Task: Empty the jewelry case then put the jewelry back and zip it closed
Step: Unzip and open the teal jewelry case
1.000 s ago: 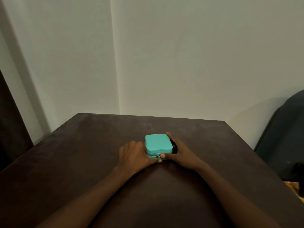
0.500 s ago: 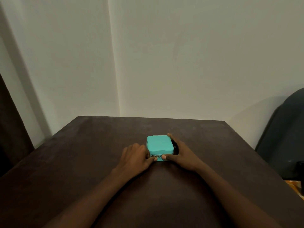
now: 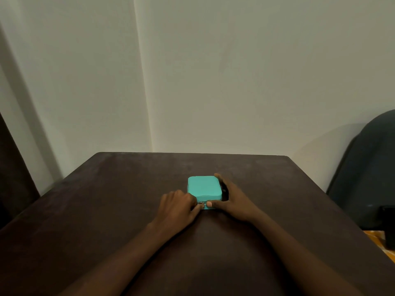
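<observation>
Pinching the zipper pull (image 3: pixel 201 203), the left hand (image 3: pixel 179 207) could drag the teal jewelry case (image 3: pixel 204 188) sideways if the right hand (image 3: pixel 232 201), clasping its right side and front corner, slackens.

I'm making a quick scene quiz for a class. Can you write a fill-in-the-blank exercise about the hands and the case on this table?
1. The jewelry case is the colour ____.
2. The case's lid is ____, with no jewelry in sight.
3. The left hand pinches the ____ on the case's near side.
4. The right hand steadies the case, which rests on a dark ____.

Missing words: teal; closed; zipper pull; table
</observation>
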